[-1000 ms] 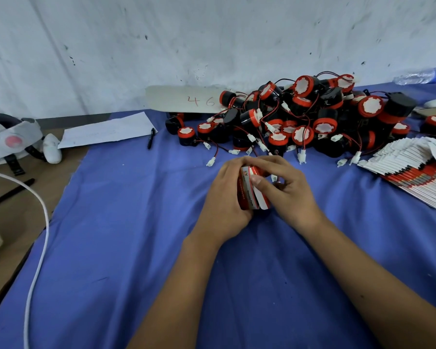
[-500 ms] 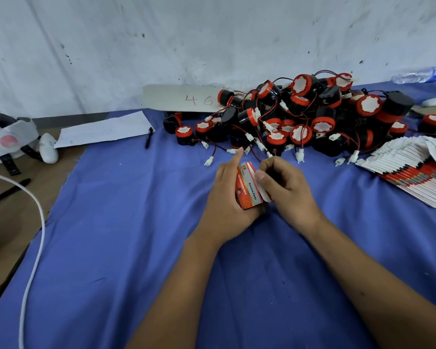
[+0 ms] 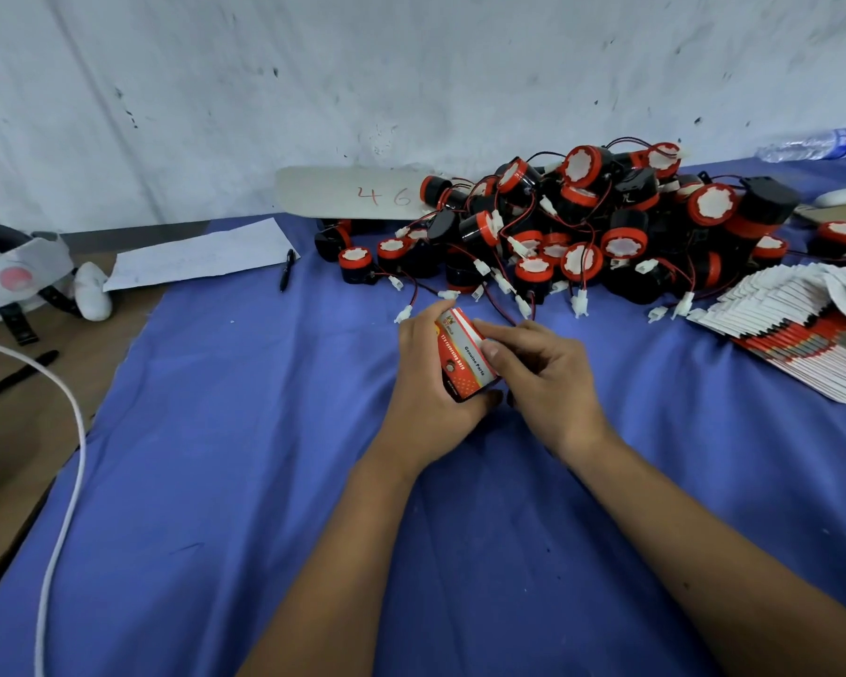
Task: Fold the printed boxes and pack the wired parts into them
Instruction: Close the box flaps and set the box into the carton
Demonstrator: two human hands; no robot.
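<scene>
Near the bench's middle, the left hand (image 3: 428,383) grips a red box (image 3: 462,356); the right hand (image 3: 543,378) pinches its side, before the heaped wired parts (image 3: 582,227).

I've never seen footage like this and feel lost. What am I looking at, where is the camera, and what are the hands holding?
The camera sits on a person's head, looking forward and down at their own bare hands; there is no machine. The left hand and right hand together grip a small red printed box above a blue cloth. Behind lies a pile of black-and-red wired parts. To the right is a stack of flat unfolded boxes. To the left are a sheet of paper and a pen.
</scene>
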